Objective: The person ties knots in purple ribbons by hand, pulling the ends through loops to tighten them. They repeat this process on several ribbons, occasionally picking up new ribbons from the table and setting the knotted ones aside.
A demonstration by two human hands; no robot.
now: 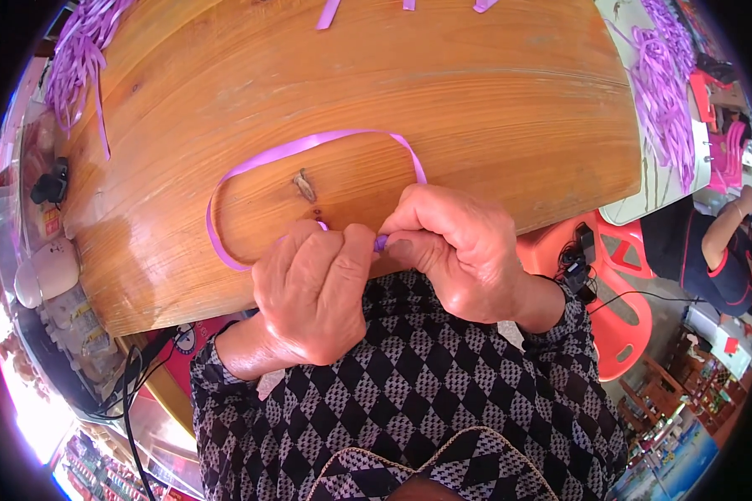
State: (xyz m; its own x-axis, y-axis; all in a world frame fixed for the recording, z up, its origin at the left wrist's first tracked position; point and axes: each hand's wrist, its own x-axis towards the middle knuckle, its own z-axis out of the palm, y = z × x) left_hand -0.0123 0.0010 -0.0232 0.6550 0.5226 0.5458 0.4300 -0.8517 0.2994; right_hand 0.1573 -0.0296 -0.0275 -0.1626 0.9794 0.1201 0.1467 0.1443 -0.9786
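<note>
A purple ribbon (pixel 297 146) lies in a wide loop on the wooden table, both its ends running into my hands near the table's front edge. My left hand (pixel 316 280) is closed, knuckles up, gripping the ribbon. Close beside it, my right hand (pixel 459 246) pinches the ribbon between thumb and forefinger. A small dark purple knot (pixel 381 243) shows between the fingertips of the two hands. The parts of the ribbon inside my fingers are hidden.
The wooden table (pixel 518 108) bears a bunch of purple ribbons (pixel 79 63) at its far left. More purple ribbons (pixel 664 100) lie on a white surface at right. A red plastic chair (pixel 618 334) stands at right, near another person (pixel 718 242). Dark cables (pixel 129 392) hang at lower left.
</note>
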